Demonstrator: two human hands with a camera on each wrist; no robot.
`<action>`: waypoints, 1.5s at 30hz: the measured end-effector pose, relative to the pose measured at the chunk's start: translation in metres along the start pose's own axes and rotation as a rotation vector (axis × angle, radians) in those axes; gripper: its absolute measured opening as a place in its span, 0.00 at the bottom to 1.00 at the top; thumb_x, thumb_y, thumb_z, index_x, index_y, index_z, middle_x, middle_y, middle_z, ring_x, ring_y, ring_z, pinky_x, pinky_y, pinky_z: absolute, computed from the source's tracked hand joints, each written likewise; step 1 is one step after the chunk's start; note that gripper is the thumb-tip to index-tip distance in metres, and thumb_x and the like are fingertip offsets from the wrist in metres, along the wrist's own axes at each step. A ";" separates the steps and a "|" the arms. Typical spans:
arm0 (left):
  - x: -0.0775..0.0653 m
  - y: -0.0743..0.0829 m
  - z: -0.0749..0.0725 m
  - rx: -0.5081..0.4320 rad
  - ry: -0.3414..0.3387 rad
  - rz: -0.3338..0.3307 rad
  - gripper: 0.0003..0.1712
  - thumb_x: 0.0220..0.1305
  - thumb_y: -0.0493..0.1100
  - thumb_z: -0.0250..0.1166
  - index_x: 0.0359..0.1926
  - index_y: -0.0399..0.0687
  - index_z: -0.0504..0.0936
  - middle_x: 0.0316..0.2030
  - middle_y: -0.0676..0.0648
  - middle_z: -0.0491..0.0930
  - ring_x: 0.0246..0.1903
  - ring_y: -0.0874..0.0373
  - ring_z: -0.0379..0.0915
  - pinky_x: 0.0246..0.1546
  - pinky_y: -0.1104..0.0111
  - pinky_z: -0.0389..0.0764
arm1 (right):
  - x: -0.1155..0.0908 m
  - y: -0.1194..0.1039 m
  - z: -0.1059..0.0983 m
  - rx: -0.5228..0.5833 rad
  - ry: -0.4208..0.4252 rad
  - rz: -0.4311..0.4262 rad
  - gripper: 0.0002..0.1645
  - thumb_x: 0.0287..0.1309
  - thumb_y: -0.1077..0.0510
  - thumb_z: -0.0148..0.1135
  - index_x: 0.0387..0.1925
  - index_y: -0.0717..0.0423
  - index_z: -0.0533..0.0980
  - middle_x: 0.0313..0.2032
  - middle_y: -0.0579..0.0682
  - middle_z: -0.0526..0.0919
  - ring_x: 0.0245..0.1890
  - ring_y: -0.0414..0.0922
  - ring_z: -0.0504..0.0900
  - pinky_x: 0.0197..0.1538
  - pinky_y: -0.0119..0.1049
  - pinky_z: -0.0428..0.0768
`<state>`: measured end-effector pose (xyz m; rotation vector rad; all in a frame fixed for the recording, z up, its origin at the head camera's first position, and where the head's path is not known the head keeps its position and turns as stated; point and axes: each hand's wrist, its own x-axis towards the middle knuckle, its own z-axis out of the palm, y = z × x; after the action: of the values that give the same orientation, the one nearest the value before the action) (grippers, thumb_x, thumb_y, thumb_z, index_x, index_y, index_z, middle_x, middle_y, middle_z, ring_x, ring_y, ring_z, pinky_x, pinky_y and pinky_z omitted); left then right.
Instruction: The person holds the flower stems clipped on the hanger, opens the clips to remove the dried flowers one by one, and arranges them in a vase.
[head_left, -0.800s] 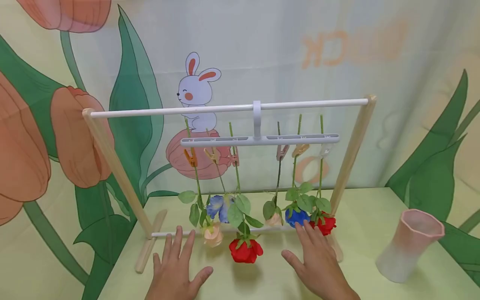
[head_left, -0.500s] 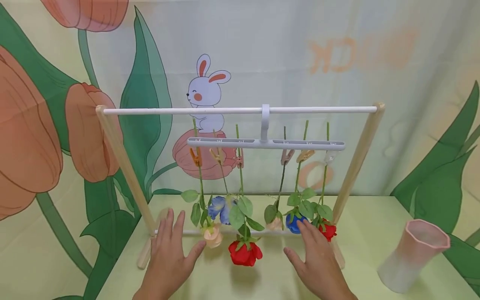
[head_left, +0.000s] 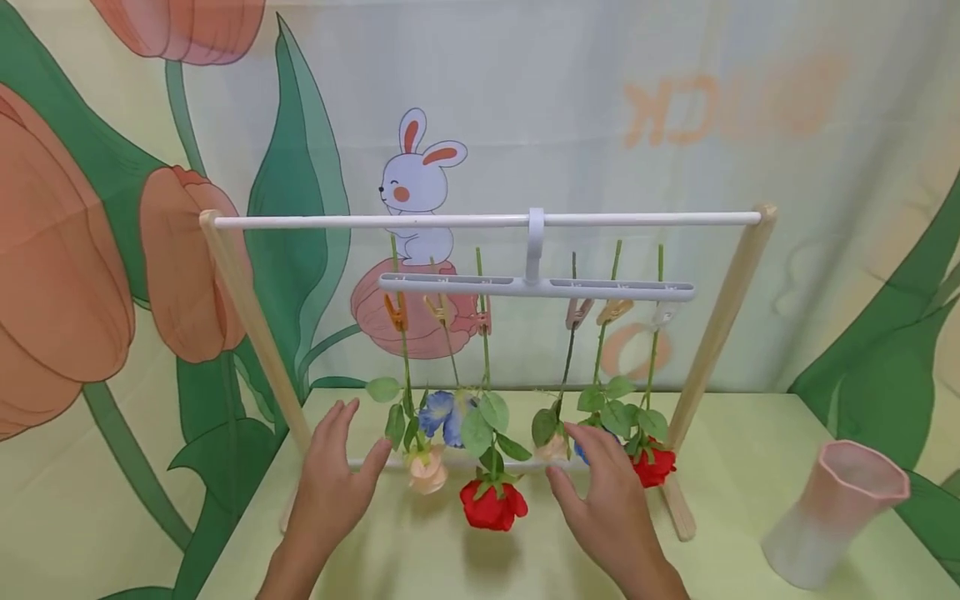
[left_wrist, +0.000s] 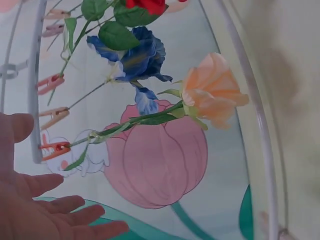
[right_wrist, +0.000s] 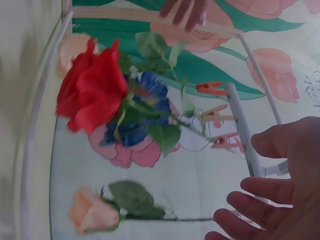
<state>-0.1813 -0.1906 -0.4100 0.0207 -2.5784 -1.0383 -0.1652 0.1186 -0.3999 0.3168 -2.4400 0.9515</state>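
Cloth [head_left: 540,100] printed with tulips and a rabbit covers the far side of the scene. In front of it spreads a pale yellow-green table [head_left: 750,433], and on that stands a rack [head_left: 480,221] with wooden legs and a white top bar. From the bar hangs a grey hanger [head_left: 480,285], from which six flowers hang heads down, three on each side of its hook. On the left are a peach rose [head_left: 427,471], a blue flower [head_left: 447,417] and a large red rose [head_left: 492,504]; on the right, a second peach rose [head_left: 553,448], a blue bloom [head_left: 582,450] and a smaller red one [head_left: 655,467]. A pink-and-white vase [head_left: 836,508] stands to the right of the rack. Both hands are at the near side, holding nothing: the left hand [head_left: 330,475] has loosely extended fingers, left of the first peach rose; the right hand [head_left: 603,500], fingers relaxed and slightly bent, partly covers the blue bloom. Whether its fingertips touch a flower cannot be told. Small clips, among them an orange clip [head_left: 395,312] and a white clip [head_left: 663,313], grip the stems below the hanger.
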 end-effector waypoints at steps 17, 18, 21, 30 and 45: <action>0.067 0.014 0.013 -0.203 0.105 -0.069 0.31 0.71 0.54 0.60 0.70 0.46 0.71 0.66 0.39 0.71 0.66 0.40 0.68 0.63 0.40 0.71 | 0.055 -0.067 0.022 0.256 -0.021 -0.126 0.29 0.61 0.57 0.70 0.64 0.55 0.75 0.55 0.51 0.82 0.49 0.49 0.85 0.51 0.48 0.86; 0.072 0.017 0.013 -0.205 0.103 -0.062 0.32 0.71 0.54 0.60 0.70 0.46 0.71 0.67 0.38 0.71 0.66 0.40 0.68 0.63 0.40 0.72 | 0.058 -0.070 0.023 0.273 -0.026 -0.132 0.29 0.62 0.58 0.69 0.64 0.55 0.75 0.55 0.51 0.83 0.48 0.49 0.86 0.50 0.48 0.86; 0.086 0.022 0.012 -0.256 0.056 -0.071 0.33 0.72 0.55 0.60 0.71 0.45 0.70 0.68 0.40 0.71 0.68 0.41 0.67 0.65 0.42 0.72 | 0.068 -0.078 0.029 0.313 -0.036 -0.127 0.28 0.63 0.57 0.68 0.64 0.55 0.75 0.53 0.51 0.83 0.47 0.48 0.86 0.49 0.45 0.87; 0.106 0.027 0.024 -0.449 -0.083 -0.167 0.31 0.71 0.56 0.62 0.69 0.49 0.72 0.70 0.42 0.72 0.69 0.42 0.69 0.63 0.46 0.77 | 0.091 -0.096 0.052 0.368 -0.118 -0.045 0.29 0.64 0.55 0.66 0.66 0.53 0.73 0.54 0.51 0.82 0.47 0.48 0.85 0.51 0.44 0.85; 0.111 0.037 0.041 -0.504 0.088 -0.280 0.17 0.67 0.45 0.66 0.53 0.44 0.85 0.46 0.40 0.85 0.40 0.51 0.79 0.34 0.70 0.84 | 0.129 -0.123 0.097 0.333 0.039 -0.003 0.25 0.61 0.56 0.67 0.59 0.58 0.78 0.53 0.55 0.85 0.47 0.51 0.87 0.48 0.48 0.85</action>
<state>-0.2941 -0.1525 -0.3765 0.2967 -2.2072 -1.7207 -0.2631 -0.0417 -0.3237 0.4112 -2.2402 1.3511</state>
